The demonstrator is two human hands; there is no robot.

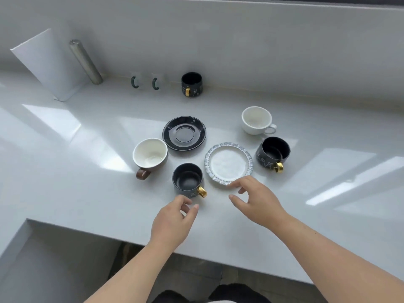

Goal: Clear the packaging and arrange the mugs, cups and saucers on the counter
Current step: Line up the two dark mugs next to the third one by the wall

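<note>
On the white counter (76, 193) stand a black saucer (184, 133), a clear glass saucer (228, 163), a brown-handled cup with a white inside (150, 155), a white cup (257, 120) and two black mugs with gold handles (188, 179) (273, 153). A third black mug (191, 84) stands by the back wall, next to two frosted glass mugs with green handles (136, 83) (157, 84). My left hand (172, 221) hovers open just in front of the nearest black mug. My right hand (254, 201) is open, its fingertips at the glass saucer's near rim.
A white board (50, 64) leans against the back wall at far left, with a metal cylinder (85, 61) beside it. The counter's front edge steps back at lower left, over a lower surface (43, 259).
</note>
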